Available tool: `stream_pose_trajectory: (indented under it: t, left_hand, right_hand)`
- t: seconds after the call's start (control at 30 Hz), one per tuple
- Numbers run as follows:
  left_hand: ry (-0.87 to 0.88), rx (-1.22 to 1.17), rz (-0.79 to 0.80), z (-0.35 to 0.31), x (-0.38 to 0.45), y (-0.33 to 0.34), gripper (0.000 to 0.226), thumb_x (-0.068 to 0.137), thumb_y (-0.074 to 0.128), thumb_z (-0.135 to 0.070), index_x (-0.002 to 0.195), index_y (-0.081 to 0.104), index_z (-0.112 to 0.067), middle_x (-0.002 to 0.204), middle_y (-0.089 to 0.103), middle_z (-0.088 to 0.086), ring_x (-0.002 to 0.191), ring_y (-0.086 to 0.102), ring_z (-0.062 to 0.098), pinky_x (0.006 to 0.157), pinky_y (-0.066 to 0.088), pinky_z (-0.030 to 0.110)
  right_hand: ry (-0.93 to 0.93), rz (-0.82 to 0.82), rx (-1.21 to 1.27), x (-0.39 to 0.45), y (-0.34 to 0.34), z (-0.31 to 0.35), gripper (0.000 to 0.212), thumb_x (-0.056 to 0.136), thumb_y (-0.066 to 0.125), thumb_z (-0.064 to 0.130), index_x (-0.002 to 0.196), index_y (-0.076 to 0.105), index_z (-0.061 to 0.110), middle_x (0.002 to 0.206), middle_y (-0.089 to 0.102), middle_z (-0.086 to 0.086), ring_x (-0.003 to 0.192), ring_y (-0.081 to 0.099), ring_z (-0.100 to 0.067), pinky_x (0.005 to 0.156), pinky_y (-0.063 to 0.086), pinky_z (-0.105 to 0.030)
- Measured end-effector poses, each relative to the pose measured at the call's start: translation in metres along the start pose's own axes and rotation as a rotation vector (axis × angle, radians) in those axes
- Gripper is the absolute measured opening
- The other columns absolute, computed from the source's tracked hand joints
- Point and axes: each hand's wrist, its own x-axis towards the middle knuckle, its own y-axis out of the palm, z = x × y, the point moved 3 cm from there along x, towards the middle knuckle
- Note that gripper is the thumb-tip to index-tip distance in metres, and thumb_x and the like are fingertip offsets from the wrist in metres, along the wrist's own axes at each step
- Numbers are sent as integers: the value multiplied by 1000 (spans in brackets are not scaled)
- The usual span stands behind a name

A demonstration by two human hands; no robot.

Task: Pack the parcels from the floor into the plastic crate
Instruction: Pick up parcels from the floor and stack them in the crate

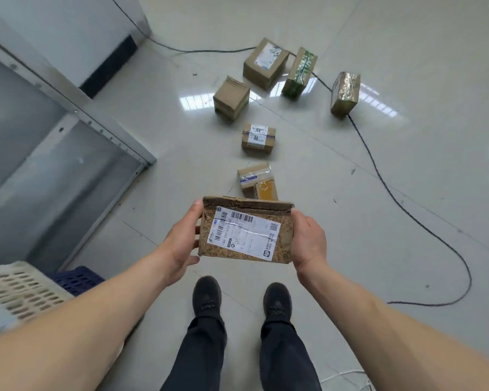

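Both hands had the parcel (244, 231) held between them, left hand (181, 238) curled round its left end, right hand (308, 239) round the right, long side running across, above the shoes (206, 296). The crate (17, 286) sat low on the left, so the left hand was nearer. Seven more boxes were on the floor (407, 193) ahead, plus a cable (378, 176). Nothing looked to be blocking the swing.
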Motion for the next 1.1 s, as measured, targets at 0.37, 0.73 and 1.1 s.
stream_pose_trajectory:
  t: [0.37,0.73,1.1]
  left_hand:
    - [290,-174,-166,-49,-180,-39,59,99,22,-62,97,72,-31,89,76,-13,90,68,10,99,46,45]
    - [399,-402,-324,-13,-305,-105,49,98,25,-63,87,64,-35,72,74,-17,91,65,15,83,49,35]
    - [447,-515,-419,121,-409,-227,47,101,22,-56,89,61,-33,66,70,-20,70,63,-2,65,47,25]
  right_hand:
    - [-264,177,-74,-133,-16,119,62,78,47,66,83,67,8,88,70,-10,91,63,-33,88,50,-49]
    - [-482,429,-216,-254,17,153,49,92,50,61,89,71,17,84,74,-7,83,73,-33,80,60,-56]
    - [-590,623,-299,-412,99,70,46,104,47,46,99,72,8,84,74,-11,65,71,-20,49,54,-27]
